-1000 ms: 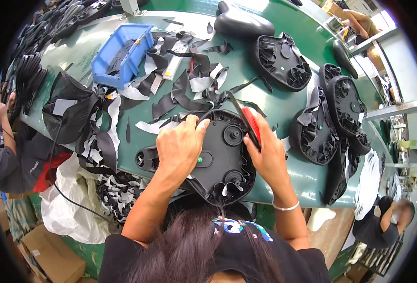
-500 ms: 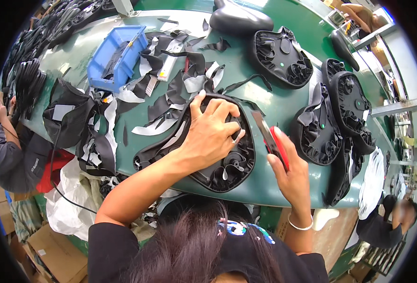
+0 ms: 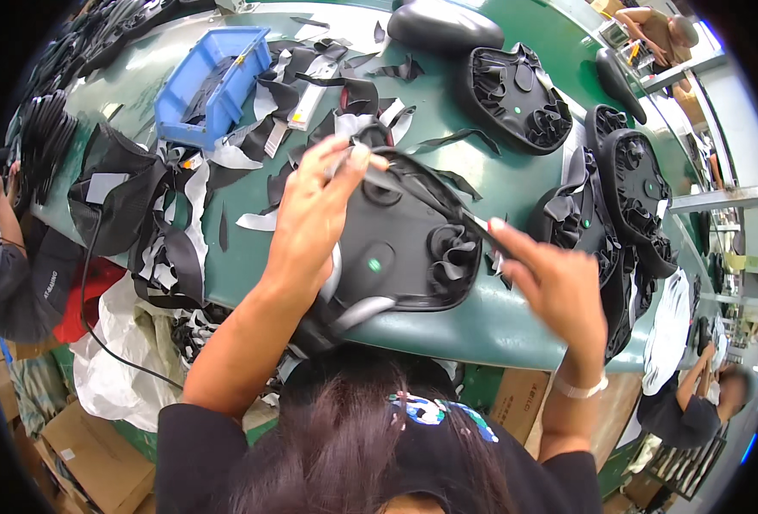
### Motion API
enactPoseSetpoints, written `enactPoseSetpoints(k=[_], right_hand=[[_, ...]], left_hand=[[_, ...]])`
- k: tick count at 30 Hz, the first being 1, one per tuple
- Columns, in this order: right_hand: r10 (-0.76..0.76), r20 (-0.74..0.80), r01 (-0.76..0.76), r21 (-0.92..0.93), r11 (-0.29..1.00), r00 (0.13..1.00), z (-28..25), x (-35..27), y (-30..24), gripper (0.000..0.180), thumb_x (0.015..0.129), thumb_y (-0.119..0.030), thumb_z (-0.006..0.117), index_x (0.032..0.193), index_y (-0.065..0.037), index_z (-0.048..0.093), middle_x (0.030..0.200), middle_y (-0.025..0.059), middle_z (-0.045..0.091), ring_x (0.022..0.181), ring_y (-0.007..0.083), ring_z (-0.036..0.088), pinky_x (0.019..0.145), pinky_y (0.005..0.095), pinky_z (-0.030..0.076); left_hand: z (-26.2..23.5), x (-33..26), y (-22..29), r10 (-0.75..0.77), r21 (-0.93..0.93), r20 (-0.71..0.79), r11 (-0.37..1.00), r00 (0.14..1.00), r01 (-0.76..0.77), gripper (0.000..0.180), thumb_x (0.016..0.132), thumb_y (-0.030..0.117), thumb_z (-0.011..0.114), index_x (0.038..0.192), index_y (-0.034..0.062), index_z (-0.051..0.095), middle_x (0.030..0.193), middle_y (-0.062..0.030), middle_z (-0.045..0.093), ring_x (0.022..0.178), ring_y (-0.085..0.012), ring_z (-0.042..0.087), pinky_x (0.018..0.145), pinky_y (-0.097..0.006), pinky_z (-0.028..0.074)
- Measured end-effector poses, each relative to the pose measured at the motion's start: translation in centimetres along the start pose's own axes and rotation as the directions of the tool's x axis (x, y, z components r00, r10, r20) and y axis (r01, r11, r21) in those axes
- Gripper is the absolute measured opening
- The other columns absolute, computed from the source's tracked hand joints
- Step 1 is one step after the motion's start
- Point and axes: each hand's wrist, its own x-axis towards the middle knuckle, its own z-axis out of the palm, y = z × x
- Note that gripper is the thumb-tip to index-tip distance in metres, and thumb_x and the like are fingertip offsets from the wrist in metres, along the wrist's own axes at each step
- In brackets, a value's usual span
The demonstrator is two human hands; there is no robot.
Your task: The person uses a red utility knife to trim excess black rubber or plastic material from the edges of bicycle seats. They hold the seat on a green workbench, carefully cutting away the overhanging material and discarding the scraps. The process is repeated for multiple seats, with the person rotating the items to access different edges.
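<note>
A black bicycle saddle lies underside up at the table's front edge, its gathered cover folds showing inside the rim. My left hand reaches over its left part, fingers pinched on a strip of black cover material pulled along the saddle's far rim. My right hand, blurred by motion, grips a utility knife at the saddle's right rim. Its blade points toward the strip; my fingers hide most of the handle.
Black and white offcuts lie beyond the saddle, around a blue bin. Several upturned saddles sit to the right. A heap of black covers is at the left. Other people work at both sides.
The saddle has turned, its narrow end now toward me. My left hand has shifted left and now pinches a strip. My right hand has brought the knife to the rim.
</note>
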Motion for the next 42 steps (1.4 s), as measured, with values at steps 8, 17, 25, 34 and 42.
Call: enactPoseSetpoints(k=[8,17,25,34,42], right_hand=[[-0.245,0.110,0.258,-0.125,0.958,0.963,-1.2,2.1,-0.5,0.053,0.080,-0.019,0.065,0.131,-0.030,0.052,0.062,0.0061,0.052,0.054,0.0244,0.054,0.052,0.0368,0.041],[0.068,0.116,-0.066,-0.024,0.998,0.991,-1.1,-4.3,-3.0,0.042,0.081,-0.020,0.065,0.122,-0.018,0.059,0.058,0.0083,0.049,0.051,0.0270,0.053,0.048,0.0381,0.038],[0.344,0.161,-0.371,0.573,0.731,0.925,3.8,-10.9,-4.8,0.055,0.086,-0.011,0.063,0.137,-0.007,0.042,0.082,0.0166,0.066,0.061,0.0322,0.064,0.054,0.0376,0.048],[0.733,-0.083,-0.192,0.940,0.283,0.675,3.9,-6.5,-3.9,0.034,0.080,-0.005,0.068,0.110,-0.004,0.051,0.079,0.0001,0.054,0.058,0.0050,0.050,0.050,0.0206,0.042],[0.654,-0.302,0.204,0.953,0.224,0.694,1.4,9.5,0.1,0.049,0.079,-0.012,0.072,0.121,0.000,0.050,0.082,0.0019,0.058,0.065,0.0112,0.058,0.062,0.0239,0.047]], left_hand=[[-0.9,-1.0,1.7,0.097,-0.352,0.136,0.935,0.986,-0.043,0.039,0.102,0.036,0.037,0.073,0.0094,0.041,0.060,0.0011,0.037,0.056,-0.0116,0.042,0.062,-0.030,0.042],[-0.8,1.7,2.4,0.097,0.495,0.856,0.137,0.509,-0.858,0.037,0.067,0.037,0.076,0.066,0.0027,0.062,0.069,-0.0107,0.060,0.075,-0.0272,0.051,0.065,-0.040,0.041],[2.5,2.2,3.5,-0.002,-0.393,0.220,0.915,0.975,0.090,0.027,0.090,0.023,0.057,0.085,-0.0026,0.063,0.073,-0.0038,0.055,0.077,-0.0151,0.050,0.068,-0.028,0.041],[-2.8,2.0,0.3,-0.366,0.787,0.440,0.597,0.820,-0.156,0.049,0.086,0.046,0.063,0.095,-0.0020,0.067,0.079,-0.0089,0.066,0.078,-0.0157,0.062,0.073,-0.033,0.049],[-2.8,5.6,-0.5,0.185,0.236,0.205,0.944,0.961,-0.232,0.037,0.097,0.038,0.049,0.098,0.0020,0.059,0.081,-0.0067,0.062,0.055,-0.0073,0.043,0.047,-0.027,0.036]])
